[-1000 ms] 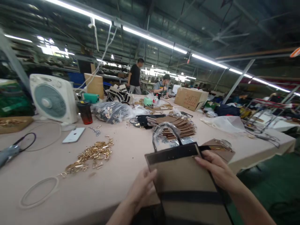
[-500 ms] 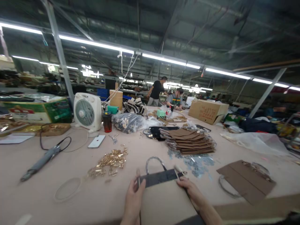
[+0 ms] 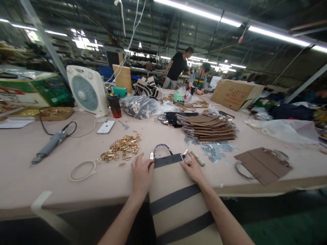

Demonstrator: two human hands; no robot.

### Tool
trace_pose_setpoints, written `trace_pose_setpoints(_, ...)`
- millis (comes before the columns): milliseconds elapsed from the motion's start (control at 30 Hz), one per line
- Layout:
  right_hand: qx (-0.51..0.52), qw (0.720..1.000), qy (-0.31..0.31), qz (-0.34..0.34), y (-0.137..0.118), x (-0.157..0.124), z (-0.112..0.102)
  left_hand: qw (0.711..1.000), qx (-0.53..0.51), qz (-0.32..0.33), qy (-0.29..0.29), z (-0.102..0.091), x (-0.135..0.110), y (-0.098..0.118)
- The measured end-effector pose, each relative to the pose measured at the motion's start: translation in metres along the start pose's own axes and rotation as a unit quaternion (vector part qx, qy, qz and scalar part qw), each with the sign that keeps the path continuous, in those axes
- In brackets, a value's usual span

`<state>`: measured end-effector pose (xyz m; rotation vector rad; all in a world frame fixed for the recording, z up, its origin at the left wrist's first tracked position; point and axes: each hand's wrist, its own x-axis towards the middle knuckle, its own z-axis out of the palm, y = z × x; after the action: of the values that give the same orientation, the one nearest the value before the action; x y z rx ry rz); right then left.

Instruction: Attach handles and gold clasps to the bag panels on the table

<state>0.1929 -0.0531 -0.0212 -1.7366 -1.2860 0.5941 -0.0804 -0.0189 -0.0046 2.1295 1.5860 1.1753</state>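
A beige bag panel with dark stripes [image 3: 176, 180] hangs over the table's front edge towards me. Its far end has a dark band, a looped handle [image 3: 162, 146] in clear wrap and metal fittings at both corners. My left hand [image 3: 141, 173] grips the left corner, fingers closed on the edge. At the right corner my right hand [image 3: 192, 167] pinches the panel beside its metal tab. A small pale roll [image 3: 198, 158] lies just beyond the right hand. Left of the panel lies a heap of gold metal fittings [image 3: 125, 146].
A tape ring [image 3: 83, 170], grey electric screwdriver [image 3: 49, 146], phone [image 3: 106, 127] and fan [image 3: 87, 90] are on the left. Stacked brown panels [image 3: 209, 127] stand behind blue plastic bits [image 3: 217, 151]. A brown bag piece [image 3: 263, 165] lies right. Two people are across the table.
My view has tilted down, so more of the striped panel and the table's front edge shows. Both hands still hold the panel's far corners.
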Motion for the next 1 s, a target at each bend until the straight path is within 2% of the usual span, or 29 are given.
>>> trace_pose_setpoints(67,-0.041,0.999,-0.022,-0.003,0.000,0.000,-0.001,0.998,0.020,0.059,-0.004,0.000,0.002,0.008)
trace_pose_setpoints(167,-0.119,0.992,-0.045,-0.024,-0.004,-0.002,0.000,0.986,-0.023,0.141,-0.090,0.010,0.005,0.021)
trace_pose_setpoints(267,-0.215,0.975,-0.022,-0.039,-0.009,-0.007,0.007,0.967,-0.044,0.185,-0.171,0.030,0.009,0.034)
trace_pose_setpoints(333,-0.270,0.962,0.010,-0.042,-0.011,-0.012,0.014,0.961,-0.022,0.197,-0.194,0.045,0.014,0.044)
trace_pose_setpoints(500,-0.292,0.951,0.055,-0.090,-0.010,-0.020,0.031,0.966,0.073,0.182,-0.167,0.070,0.026,0.065)
trace_pose_setpoints(600,-0.277,0.955,0.068,-0.083,-0.005,-0.025,0.037,0.967,0.103,0.178,-0.152,0.078,0.030,0.070)
trace_pose_setpoints(867,-0.240,0.961,0.093,-0.104,-0.001,-0.036,0.040,0.960,0.104,0.188,-0.180,0.084,0.038,0.073)
trace_pose_setpoints(1000,-0.192,0.973,0.077,-0.100,-0.007,-0.034,0.031,0.952,0.109,0.206,-0.196,0.086,0.042,0.074)
